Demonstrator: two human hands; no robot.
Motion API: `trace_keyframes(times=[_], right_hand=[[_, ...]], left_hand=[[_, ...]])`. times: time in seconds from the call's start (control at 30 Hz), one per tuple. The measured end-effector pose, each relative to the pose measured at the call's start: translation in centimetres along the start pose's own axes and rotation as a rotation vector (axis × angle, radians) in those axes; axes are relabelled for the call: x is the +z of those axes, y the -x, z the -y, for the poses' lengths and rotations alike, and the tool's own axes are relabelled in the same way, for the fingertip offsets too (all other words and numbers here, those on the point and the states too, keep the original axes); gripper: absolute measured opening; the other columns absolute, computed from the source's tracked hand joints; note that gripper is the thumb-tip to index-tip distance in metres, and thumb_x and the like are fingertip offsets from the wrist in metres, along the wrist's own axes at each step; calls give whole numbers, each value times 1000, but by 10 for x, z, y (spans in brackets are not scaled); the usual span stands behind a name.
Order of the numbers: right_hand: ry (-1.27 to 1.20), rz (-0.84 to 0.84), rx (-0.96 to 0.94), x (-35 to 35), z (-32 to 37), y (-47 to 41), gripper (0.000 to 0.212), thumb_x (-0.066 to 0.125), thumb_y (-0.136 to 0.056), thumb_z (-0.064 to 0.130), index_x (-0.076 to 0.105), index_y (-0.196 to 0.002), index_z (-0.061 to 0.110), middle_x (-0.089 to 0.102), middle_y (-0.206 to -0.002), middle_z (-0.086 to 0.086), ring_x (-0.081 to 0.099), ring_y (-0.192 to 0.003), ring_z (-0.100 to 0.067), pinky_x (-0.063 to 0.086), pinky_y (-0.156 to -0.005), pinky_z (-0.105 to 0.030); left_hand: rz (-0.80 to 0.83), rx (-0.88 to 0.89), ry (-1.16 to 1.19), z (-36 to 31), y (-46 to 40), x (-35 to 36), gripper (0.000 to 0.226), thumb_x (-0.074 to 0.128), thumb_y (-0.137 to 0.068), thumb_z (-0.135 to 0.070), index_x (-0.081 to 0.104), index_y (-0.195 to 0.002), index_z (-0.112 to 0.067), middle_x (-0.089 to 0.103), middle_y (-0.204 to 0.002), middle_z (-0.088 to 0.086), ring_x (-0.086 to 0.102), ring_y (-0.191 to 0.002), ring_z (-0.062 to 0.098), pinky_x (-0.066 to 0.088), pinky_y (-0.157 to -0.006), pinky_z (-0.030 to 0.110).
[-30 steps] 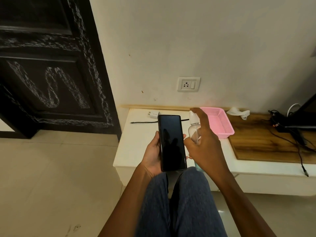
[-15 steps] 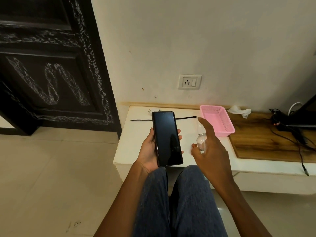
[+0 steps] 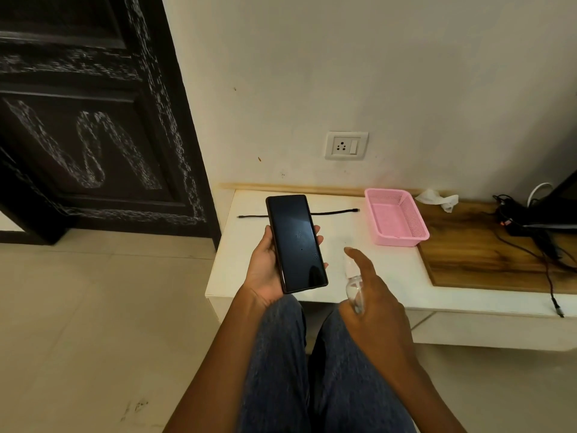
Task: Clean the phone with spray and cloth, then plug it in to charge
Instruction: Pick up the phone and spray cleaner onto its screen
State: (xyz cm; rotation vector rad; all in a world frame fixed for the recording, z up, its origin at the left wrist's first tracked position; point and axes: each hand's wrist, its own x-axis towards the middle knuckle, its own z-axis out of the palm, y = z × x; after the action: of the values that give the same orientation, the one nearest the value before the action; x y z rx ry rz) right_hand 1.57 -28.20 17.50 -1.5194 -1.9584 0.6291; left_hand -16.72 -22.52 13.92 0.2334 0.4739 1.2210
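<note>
My left hand (image 3: 265,267) holds a black phone (image 3: 296,243) upright, screen toward me, above the white shelf (image 3: 281,285). Fine droplets speckle the dark screen. To its right my right hand (image 3: 374,295) grips a small clear spray bottle (image 3: 354,285), with the index finger raised over the nozzle. A black charging cable (image 3: 337,211) lies on the shelf behind the phone; the phone hides its middle and the white charger seen earlier. A crumpled white cloth (image 3: 437,198) rests at the back by the wall. A wall socket (image 3: 346,145) sits above the shelf.
A pink plastic basket (image 3: 415,220) stands on the shelf right of the hands, beside a wooden board (image 3: 487,257). Black cables and a dark device (image 3: 530,226) crowd the far right. A dark carved door (image 3: 93,120) is on the left. My knees in jeans are below.
My right hand with the spray bottle has dropped lower and away from the phone. The phone has shifted left and tilted, and droplets now show on its screen.
</note>
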Motion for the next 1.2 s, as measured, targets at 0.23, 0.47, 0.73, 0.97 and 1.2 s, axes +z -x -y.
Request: trace_keyframes(times=[0.23, 0.47, 0.73, 0.97, 1.2], right_hand=[[-135, -36, 53, 3, -7, -11, 79, 64, -84, 10, 20, -139, 45, 46, -136, 1, 59, -104, -21, 54, -87, -34], [-465, -83, 261, 12, -43, -57, 52, 56, -91, 15, 30, -134, 28, 55, -114, -11, 62, -78, -19, 53, -65, -30], [-356, -31, 415, 50, -95, -127, 43, 60, -89, 21, 41, -126, 8, 54, -121, -12, 56, -102, -25, 48, -92, -40], [-305, -50, 405, 83, -117, -175, 43, 66, -85, 17, 47, -120, 3, 58, -117, -17, 58, -104, -29, 48, -89, -33], [-266, -24, 427, 102, -127, -199, 47, 67, -85, 16, 45, -124, 1, 56, -121, -18, 56, -108, -30, 46, -94, -35]], left_hand=[[-20, -2, 30, -3, -2, -3, 64, 26, -96, -58, 48, -138, -15, 46, -144, 12, 36, -138, 30, 32, -107, 57], [-27, -29, 51, -3, -12, -10, 65, 26, -95, -59, 44, -141, -16, 45, -143, 11, 39, -132, 29, 33, -104, 56], [-69, -114, 43, 2, -37, -23, 67, 27, -94, -59, 47, -139, -14, 47, -140, 11, 42, -129, 28, 38, -102, 54], [-72, -195, 15, 10, -56, -39, 67, 30, -94, -60, 41, -143, -15, 45, -141, 11, 41, -129, 27, 28, -108, 56], [-75, -235, 16, 13, -63, -48, 66, 30, -94, -60, 43, -142, -17, 47, -141, 11, 40, -130, 27, 26, -109, 56]])
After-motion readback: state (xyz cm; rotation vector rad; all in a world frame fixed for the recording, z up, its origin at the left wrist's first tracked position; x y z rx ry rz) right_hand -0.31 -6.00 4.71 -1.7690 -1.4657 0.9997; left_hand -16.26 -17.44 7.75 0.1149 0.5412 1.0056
